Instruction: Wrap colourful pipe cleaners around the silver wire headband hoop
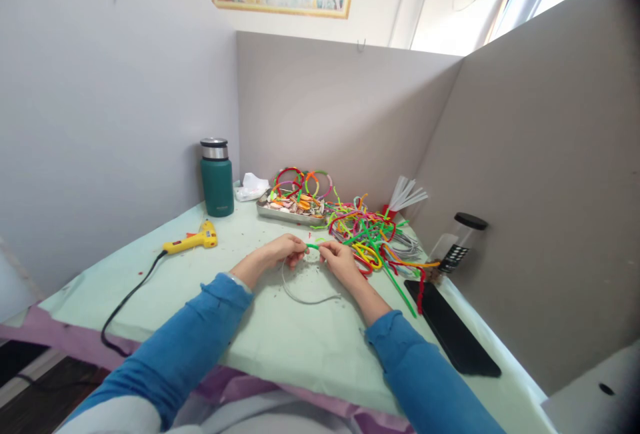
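My left hand (286,251) and my right hand (339,261) are close together over the middle of the table, fingers pinched. A short stretch of green pipe cleaner (313,247) shows between the two sets of fingertips. From my left fingers a thin grey wire (295,297) curves down in an open arc, its free end lying below my right hand. Whether the green piece is wound round that wire is too small to tell. Just beyond my right hand lies a tangled heap of coloured pipe cleaners (370,227).
A yellow glue gun (193,241) with a black cord lies left, near a green flask (217,184). At the back are a metal tray (293,216) of small pieces and several coloured rings (290,181). A black flat object (453,327) and a clear jar (457,244) stand right.
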{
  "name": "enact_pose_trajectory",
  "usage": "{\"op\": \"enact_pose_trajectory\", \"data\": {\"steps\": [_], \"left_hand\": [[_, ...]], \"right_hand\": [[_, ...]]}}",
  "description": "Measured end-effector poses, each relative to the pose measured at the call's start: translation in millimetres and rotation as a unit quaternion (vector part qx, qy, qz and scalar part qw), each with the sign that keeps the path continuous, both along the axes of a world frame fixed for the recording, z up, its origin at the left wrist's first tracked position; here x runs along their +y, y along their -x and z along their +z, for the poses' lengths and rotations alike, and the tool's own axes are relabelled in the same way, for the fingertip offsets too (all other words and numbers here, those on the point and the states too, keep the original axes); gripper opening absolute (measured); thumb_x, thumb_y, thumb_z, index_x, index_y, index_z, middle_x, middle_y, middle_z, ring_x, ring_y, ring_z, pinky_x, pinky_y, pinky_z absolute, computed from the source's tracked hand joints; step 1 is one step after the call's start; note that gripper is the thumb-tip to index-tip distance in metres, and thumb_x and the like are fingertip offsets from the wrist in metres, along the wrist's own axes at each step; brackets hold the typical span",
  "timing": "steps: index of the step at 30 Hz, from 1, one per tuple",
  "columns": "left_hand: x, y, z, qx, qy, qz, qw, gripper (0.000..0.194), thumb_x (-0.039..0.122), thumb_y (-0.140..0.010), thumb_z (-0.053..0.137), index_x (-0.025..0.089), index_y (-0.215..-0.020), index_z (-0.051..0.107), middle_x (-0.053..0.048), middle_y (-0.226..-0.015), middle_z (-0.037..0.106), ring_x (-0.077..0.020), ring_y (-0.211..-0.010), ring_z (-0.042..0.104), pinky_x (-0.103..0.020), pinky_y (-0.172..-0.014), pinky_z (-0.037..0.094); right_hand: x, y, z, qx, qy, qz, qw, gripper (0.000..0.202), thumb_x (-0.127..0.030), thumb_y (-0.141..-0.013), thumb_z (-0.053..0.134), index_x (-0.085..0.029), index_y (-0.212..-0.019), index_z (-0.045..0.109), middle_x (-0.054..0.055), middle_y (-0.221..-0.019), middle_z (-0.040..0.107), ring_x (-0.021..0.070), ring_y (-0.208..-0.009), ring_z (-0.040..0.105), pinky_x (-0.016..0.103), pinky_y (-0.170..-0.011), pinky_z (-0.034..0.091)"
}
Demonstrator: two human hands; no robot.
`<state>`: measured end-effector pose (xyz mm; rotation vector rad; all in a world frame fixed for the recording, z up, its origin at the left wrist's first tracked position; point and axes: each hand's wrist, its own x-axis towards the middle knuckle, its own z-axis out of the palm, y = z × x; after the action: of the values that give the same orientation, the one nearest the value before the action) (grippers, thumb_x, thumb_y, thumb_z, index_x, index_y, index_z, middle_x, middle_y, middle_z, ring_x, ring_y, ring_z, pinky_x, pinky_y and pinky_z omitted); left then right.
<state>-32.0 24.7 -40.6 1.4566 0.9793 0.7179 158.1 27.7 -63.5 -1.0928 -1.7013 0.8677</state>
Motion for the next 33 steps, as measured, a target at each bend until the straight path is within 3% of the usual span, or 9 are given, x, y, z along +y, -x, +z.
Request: {"op": "enact_pose_trajectory", "data": {"steps": [7,9,12,14,25,33], "left_hand": [[1.7,1.2,-0.5,0.086,-0.113,-0.002,0.990,0.017,0.030,-0.070,0.060,0.013,-0.076,0.059,0.003,-0.050,0.050,-0.0105,-0.045,0.047,-0.024,-0.050,0.037],[2.9,0.7,-1.6,0.163,-0.190,0.032,0.968,0.016,0.025,-0.070,0.058,0.013,-0.080,0.062,0.003,-0.053,0.054,-0.0114,-0.048,0.048,-0.024,-0.052,0.036],[4.8,-0.1,-3.7,0.264,-0.314,0.082,0.908,0.018,0.022,-0.073,0.054,0.015,-0.081,0.068,-0.001,-0.065,0.062,-0.0136,-0.060,0.052,-0.024,-0.058,0.035],[5.8,0.0,-5.1,0.297,-0.358,0.091,0.881,0.020,0.022,-0.075,0.053,0.016,-0.082,0.071,-0.003,-0.073,0.067,-0.0148,-0.067,0.054,-0.024,-0.061,0.035],[-1.0,0.3,-1.3,0.375,-0.409,0.097,0.826,0.015,0.029,-0.077,0.060,0.019,-0.084,0.069,-0.006,-0.083,0.069,-0.0190,-0.077,0.059,-0.025,-0.065,0.037],[-3.1,-0.7,1.2,0.370,-0.408,0.094,0.829,0.011,0.026,-0.079,0.058,0.019,-0.080,0.067,-0.006,-0.082,0.068,-0.0187,-0.076,0.059,-0.025,-0.064,0.036]], "right_hand": [[0.1,-0.5,1.2,0.006,0.005,-0.013,1.000,0.020,-0.034,-0.074,0.057,-0.018,-0.078,0.066,0.000,-0.055,0.059,0.0138,-0.049,0.049,0.024,-0.046,0.036],[0.8,-0.2,0.6,0.007,0.007,-0.014,1.000,0.020,-0.034,-0.074,0.057,-0.018,-0.078,0.066,0.000,-0.054,0.059,0.0136,-0.049,0.049,0.024,-0.046,0.036],[1.6,0.5,-0.4,0.007,0.007,-0.010,1.000,0.019,-0.033,-0.074,0.056,-0.017,-0.078,0.066,-0.001,-0.053,0.058,0.0130,-0.048,0.048,0.024,-0.046,0.035],[1.5,0.9,-0.4,0.006,0.009,-0.007,1.000,0.019,-0.033,-0.074,0.056,-0.017,-0.077,0.066,-0.001,-0.054,0.058,0.0126,-0.047,0.048,0.024,-0.046,0.035],[-0.3,1.9,1.0,0.001,0.005,-0.007,1.000,0.018,-0.032,-0.074,0.056,-0.018,-0.076,0.066,-0.001,-0.054,0.059,0.0130,-0.047,0.049,0.024,-0.047,0.037],[-0.3,2.5,1.4,0.006,0.011,-0.007,1.000,0.019,-0.035,-0.073,0.057,-0.018,-0.077,0.066,-0.001,-0.054,0.059,0.0138,-0.048,0.050,0.025,-0.046,0.037]]}}
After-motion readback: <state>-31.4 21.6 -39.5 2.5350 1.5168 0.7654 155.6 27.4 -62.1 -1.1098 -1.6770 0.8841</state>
